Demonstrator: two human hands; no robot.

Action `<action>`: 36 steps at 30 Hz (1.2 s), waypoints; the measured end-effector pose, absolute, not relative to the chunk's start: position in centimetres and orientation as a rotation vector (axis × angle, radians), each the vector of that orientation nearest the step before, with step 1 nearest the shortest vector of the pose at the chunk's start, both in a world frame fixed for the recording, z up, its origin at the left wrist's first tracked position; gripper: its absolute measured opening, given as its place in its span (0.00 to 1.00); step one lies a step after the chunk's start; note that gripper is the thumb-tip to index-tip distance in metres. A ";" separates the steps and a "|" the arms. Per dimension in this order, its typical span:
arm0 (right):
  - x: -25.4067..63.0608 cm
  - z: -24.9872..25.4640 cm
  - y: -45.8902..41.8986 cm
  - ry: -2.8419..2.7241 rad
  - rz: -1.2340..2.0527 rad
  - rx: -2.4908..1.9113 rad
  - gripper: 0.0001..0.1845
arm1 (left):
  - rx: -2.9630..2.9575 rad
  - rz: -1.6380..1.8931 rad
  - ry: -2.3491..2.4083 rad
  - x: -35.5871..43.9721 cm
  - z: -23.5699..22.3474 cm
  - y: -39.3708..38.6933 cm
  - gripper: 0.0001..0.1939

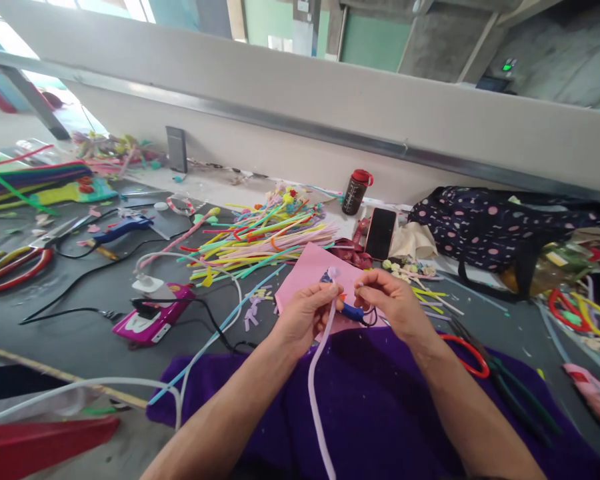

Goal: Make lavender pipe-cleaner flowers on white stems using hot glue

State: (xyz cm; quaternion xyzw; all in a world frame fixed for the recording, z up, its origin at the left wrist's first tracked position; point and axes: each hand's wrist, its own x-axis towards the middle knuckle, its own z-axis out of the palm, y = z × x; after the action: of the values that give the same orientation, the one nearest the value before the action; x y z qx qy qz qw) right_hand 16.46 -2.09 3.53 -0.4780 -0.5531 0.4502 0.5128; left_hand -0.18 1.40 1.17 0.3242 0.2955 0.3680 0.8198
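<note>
Two bare forearms (240, 407), narrower toward the wrists (286, 343), with bare left hand (305, 315) and right hand (394, 303).

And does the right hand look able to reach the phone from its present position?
Probably yes: the phone lies just beyond the right hand, and nothing tall seems to stand between them. However, this hand appears to pinch a small pale piece, so its grip may not be free.

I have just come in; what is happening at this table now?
The left hand holds a pale lilac pipe cleaner that hangs down over purple cloth; a fluffy tuft shows above this hand. The right hand, close by, pinches a small pale piece. Between them in view, a blue tool lies on a pink sheet, with many coloured pipe cleaners piled beyond.
</note>
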 end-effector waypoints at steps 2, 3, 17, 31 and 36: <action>16.6 3.6 -2.0 -1.315 1.072 -1.164 0.05 | 0.681 0.771 0.605 0.3 1.1 1.5 0.10; 16.6 3.5 -2.0 -1.312 1.057 -1.174 0.05 | 0.673 0.762 0.594 0.5 0.9 1.5 0.10; 16.1 3.5 -2.1 -1.427 1.124 -1.285 0.06 | 0.603 0.765 0.678 0.4 -0.6 1.5 0.11; 15.7 3.3 -2.4 -1.573 0.876 -1.414 0.06 | 0.749 0.728 0.710 0.3 -0.6 1.1 0.12; 15.7 3.4 -2.4 -1.630 0.783 -1.461 0.07 | 0.774 0.719 0.735 0.3 -0.3 1.0 0.14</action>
State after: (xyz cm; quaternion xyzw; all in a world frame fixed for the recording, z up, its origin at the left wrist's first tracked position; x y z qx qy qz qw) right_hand 15.71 -2.43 3.36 -0.5767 -0.6435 0.3091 0.3972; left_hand 0.31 0.98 -0.32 0.3611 0.3425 0.3350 0.8001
